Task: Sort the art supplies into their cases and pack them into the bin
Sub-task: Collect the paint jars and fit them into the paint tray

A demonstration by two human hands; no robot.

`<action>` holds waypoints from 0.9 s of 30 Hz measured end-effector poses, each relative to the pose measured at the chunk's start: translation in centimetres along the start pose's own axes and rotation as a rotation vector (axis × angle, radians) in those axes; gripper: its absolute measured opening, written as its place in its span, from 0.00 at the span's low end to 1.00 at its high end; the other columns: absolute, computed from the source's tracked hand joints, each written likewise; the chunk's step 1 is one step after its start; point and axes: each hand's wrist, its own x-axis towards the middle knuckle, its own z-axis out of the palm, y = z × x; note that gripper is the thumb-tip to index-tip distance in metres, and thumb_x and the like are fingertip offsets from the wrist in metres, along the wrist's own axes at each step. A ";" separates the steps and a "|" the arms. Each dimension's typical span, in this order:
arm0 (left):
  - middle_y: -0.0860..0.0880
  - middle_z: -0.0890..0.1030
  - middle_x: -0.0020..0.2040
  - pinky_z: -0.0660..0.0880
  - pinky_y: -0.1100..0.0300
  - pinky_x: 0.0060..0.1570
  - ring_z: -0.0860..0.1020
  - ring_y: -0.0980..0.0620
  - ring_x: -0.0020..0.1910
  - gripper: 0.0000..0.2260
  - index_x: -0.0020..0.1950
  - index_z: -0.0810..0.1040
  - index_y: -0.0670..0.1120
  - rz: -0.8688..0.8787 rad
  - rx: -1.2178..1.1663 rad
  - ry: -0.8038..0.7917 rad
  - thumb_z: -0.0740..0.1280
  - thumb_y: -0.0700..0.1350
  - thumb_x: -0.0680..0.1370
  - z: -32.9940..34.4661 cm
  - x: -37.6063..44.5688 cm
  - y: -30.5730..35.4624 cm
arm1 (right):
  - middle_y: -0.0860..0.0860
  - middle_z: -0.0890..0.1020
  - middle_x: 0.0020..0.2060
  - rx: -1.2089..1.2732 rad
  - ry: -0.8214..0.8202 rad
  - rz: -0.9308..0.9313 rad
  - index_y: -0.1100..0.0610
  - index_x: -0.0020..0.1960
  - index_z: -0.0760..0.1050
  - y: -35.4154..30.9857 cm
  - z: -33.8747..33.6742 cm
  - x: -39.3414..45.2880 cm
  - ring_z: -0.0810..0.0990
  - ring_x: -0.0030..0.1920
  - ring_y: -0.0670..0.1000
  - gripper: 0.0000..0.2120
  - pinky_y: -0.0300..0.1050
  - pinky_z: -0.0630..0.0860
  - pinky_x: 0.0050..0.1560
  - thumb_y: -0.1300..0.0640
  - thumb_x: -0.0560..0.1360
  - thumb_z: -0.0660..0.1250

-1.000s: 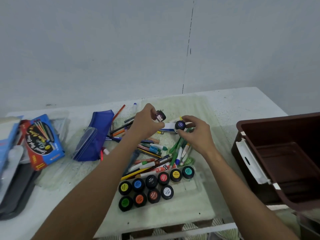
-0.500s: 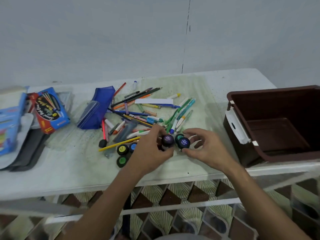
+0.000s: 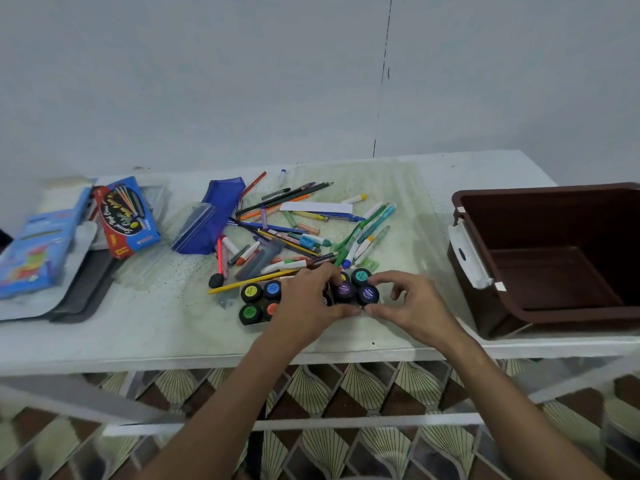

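Note:
Several small black paint pots with coloured lids (image 3: 251, 292) stand in rows near the table's front edge. My left hand (image 3: 304, 303) pinches a purple-lidded pot (image 3: 344, 290) at the right end of the rows. My right hand (image 3: 412, 306) pinches a dark blue-lidded pot (image 3: 367, 294) right beside it, in front of a teal-lidded pot (image 3: 361, 276). Behind them lies a loose heap of pens, pencils and markers (image 3: 301, 233). A blue zip pouch (image 3: 214, 216) lies open at the heap's left. The brown bin (image 3: 554, 258) stands empty at the right.
A blue and red pencil box (image 3: 126, 216), a blue box (image 3: 34, 251) and grey trays (image 3: 83, 292) lie at the table's left end. A white paper strip (image 3: 315, 207) lies on the heap. The white table (image 3: 173, 334) has a patterned floor below its front edge.
Both hands brought their pots from above the heap down to the right end of the pot rows. The camera pulled back and now shows the table's front edge and the floor.

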 end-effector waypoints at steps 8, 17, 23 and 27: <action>0.61 0.71 0.37 0.71 0.51 0.46 0.70 0.53 0.43 0.19 0.43 0.72 0.56 -0.005 0.036 0.028 0.77 0.60 0.63 0.3 -0.1 0.1 | 0.55 0.80 0.40 -0.004 -0.005 -0.007 0.44 0.53 0.81 0.8 0.1 0.0 0.73 0.38 0.48 0.19 0.37 0.67 0.34 0.50 0.63 0.80; 0.60 0.80 0.47 0.65 0.53 0.51 0.72 0.54 0.50 0.16 0.42 0.79 0.54 0.082 0.111 0.030 0.73 0.64 0.65 0.7 -0.2 -0.5 | 0.43 0.82 0.49 0.005 0.033 -0.072 0.49 0.53 0.81 1.1 0.7 -0.3 0.74 0.41 0.48 0.18 0.30 0.69 0.38 0.54 0.64 0.80; 0.58 0.81 0.50 0.69 0.55 0.51 0.75 0.57 0.50 0.16 0.43 0.83 0.51 0.118 0.048 0.047 0.68 0.63 0.70 -0.2 -0.3 -0.8 | 0.42 0.82 0.48 0.053 0.058 -0.112 0.51 0.51 0.82 0.3 0.8 0.4 0.73 0.39 0.46 0.16 0.28 0.68 0.37 0.57 0.65 0.79; 0.56 0.80 0.46 0.75 0.58 0.48 0.75 0.59 0.45 0.10 0.51 0.82 0.48 0.023 -0.014 0.234 0.71 0.51 0.73 -3.8 -0.4 -2.6 | 0.41 0.81 0.46 0.071 0.042 -0.166 0.50 0.51 0.82 -2.2 2.0 3.2 0.75 0.40 0.43 0.15 0.27 0.69 0.38 0.56 0.65 0.79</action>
